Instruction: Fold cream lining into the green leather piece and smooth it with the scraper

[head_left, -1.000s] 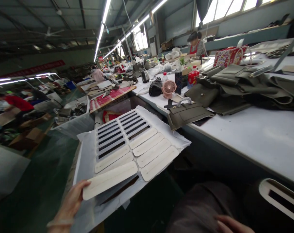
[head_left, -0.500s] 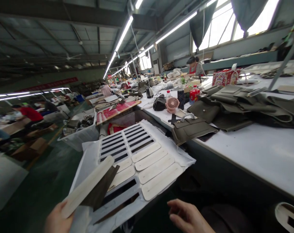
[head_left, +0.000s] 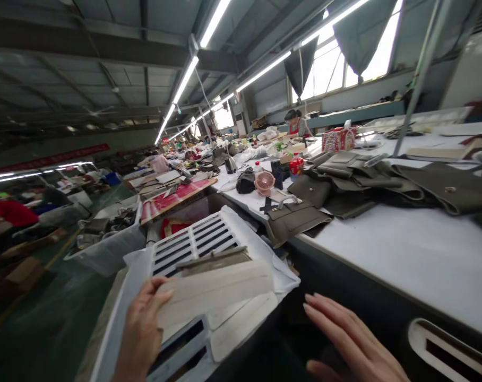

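My left hand (head_left: 143, 323) is closed on the left end of a long pale strip (head_left: 221, 284) with a faint line along it. A dark olive strip (head_left: 215, 261) shows just behind it. Both are over a white slotted crate (head_left: 185, 347), partly covered with whitish sheeting. More pale round-ended strips (head_left: 244, 318) lie on the crate, partly hidden by the held one. To the right, my right hand (head_left: 348, 334) is empty, its fingers stretched out and apart from the strips.
On the white table (head_left: 404, 254) at right lie an olive bag piece (head_left: 297, 220), heaped olive pieces (head_left: 356, 175) and a pink fan (head_left: 264, 183). A pale slotted piece (head_left: 444, 350) is at lower right. A bin (head_left: 105, 254) stands left; a person (head_left: 297, 126) sits farther back.
My left hand has moved right and up, swinging the pale strip from a steep slant to nearly level across the crate. My right hand has risen and stretched its fingers. The view has turned right.
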